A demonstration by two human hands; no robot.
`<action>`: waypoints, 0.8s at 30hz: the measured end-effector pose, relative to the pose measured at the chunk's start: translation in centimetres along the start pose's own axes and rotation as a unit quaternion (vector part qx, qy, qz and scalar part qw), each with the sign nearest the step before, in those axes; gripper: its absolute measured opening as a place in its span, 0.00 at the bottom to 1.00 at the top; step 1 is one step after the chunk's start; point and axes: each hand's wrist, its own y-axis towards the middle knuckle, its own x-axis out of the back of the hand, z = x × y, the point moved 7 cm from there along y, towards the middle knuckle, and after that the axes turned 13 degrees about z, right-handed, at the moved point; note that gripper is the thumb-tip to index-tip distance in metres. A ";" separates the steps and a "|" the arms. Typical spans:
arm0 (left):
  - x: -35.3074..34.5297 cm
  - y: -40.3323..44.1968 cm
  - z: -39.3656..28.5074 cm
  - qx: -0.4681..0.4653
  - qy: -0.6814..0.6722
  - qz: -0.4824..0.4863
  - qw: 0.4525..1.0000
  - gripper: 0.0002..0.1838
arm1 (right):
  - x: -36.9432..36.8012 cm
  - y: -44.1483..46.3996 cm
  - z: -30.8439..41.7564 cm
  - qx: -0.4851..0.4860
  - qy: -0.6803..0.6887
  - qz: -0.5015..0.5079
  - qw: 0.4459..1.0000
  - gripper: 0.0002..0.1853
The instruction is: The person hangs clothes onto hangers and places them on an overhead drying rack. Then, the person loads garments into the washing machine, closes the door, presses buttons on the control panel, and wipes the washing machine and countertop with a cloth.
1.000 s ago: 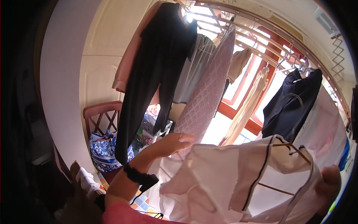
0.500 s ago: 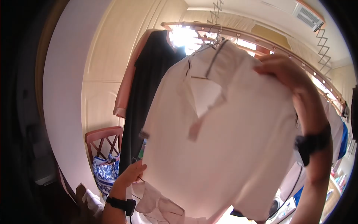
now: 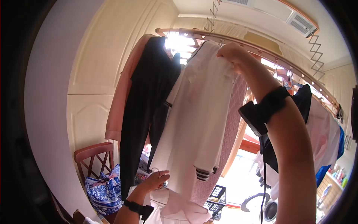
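A long-sleeved white shirt [image 3: 190, 108] with dark trim and a striped cuff hangs from the wooden drying rail, turned partly side-on. My right hand [image 3: 233, 54] is raised to its shoulder near the rail, fingers closed on the fabric. Lower down, my left hand [image 3: 156, 180] is closed around a clothes hanger [image 3: 155, 169], its hook showing above the fingers. Below that hand hangs a pale garment [image 3: 182, 209], partly cut off by the bottom of the view. Black bands with small boxes circle both forearms.
The wooden drying rail [image 3: 257, 50] runs across the top. Black trousers [image 3: 143, 93] and a pink garment [image 3: 119, 100] hang to the left, more clothes to the right. A wooden chair [image 3: 94, 149] bears a blue floral bag [image 3: 104, 190]. A black crate [image 3: 217, 196] stands behind.
The white shirt has swung from facing me to nearly side-on. My right hand has moved left along with its shoulder. My left hand has shifted slightly right and down with the hanger.
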 end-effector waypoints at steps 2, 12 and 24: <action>0.1 -0.6 0.4 0.010 0.005 -0.009 1.000 0.28 | -0.4 -0.1 0.8 0.033 -0.083 -0.055 0.994 0.09; 0.5 -7.7 -0.3 0.049 0.083 0.024 0.995 0.21 | -0.5 14.8 -3.8 0.125 -0.299 -0.077 0.943 0.09; -2.3 -8.5 -2.6 0.093 0.059 0.092 0.990 0.17 | -6.3 15.5 -5.9 0.385 -0.603 -0.046 0.697 0.11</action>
